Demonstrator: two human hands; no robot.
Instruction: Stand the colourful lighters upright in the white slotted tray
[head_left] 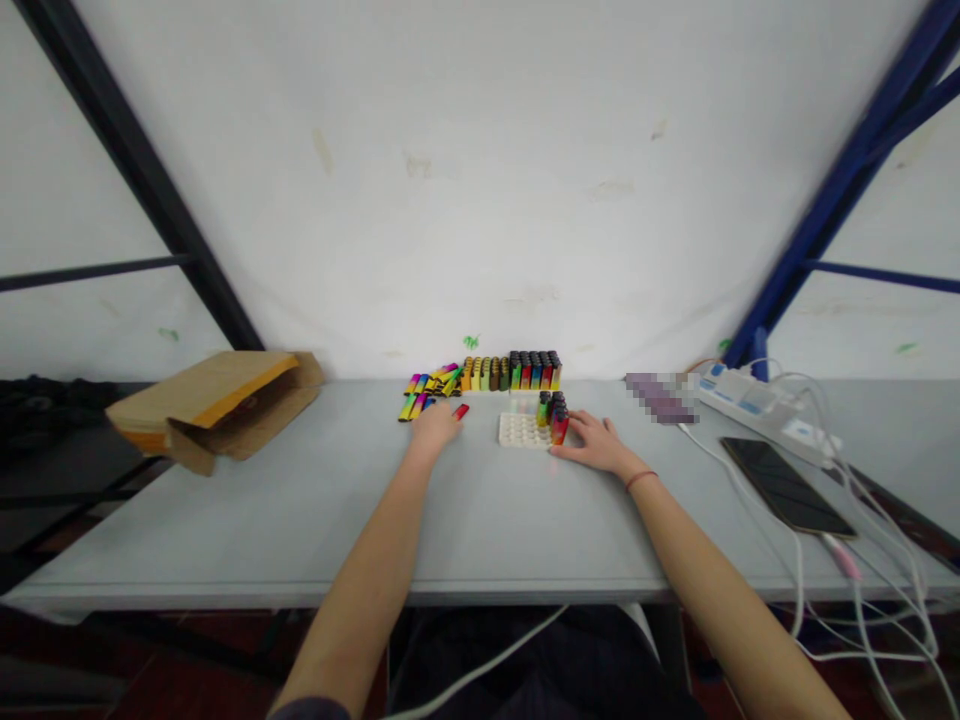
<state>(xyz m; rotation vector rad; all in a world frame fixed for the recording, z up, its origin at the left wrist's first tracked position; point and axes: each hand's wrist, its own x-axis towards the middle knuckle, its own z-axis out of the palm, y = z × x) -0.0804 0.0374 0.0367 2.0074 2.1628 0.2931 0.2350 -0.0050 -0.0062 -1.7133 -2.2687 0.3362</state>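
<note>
Slim lighters with coloured bodies are spread over the grey table. My left hand (436,428) is closed by the loose pile, and a red lighter (461,411) sticks out at its fingertips; the hand hides part of it. To its right lies a white tray (517,432) with round holes. Several black-topped lighters (559,418) stand upright in the tray's right end. My right hand (598,442) grips that end, thumb along the near corner and fingers beside the standing lighters. Behind my left hand, wrapped-looking colourful lighters (420,384) lie flat in a heap.
Upright rows of yellow-topped lighters (486,374) and black-topped lighters (535,370) stand against the wall. An open brown paper bag (217,395) lies at left. At right are a blurred-out object (661,397), a power strip (769,408), a phone (784,485) and white cables (862,490).
</note>
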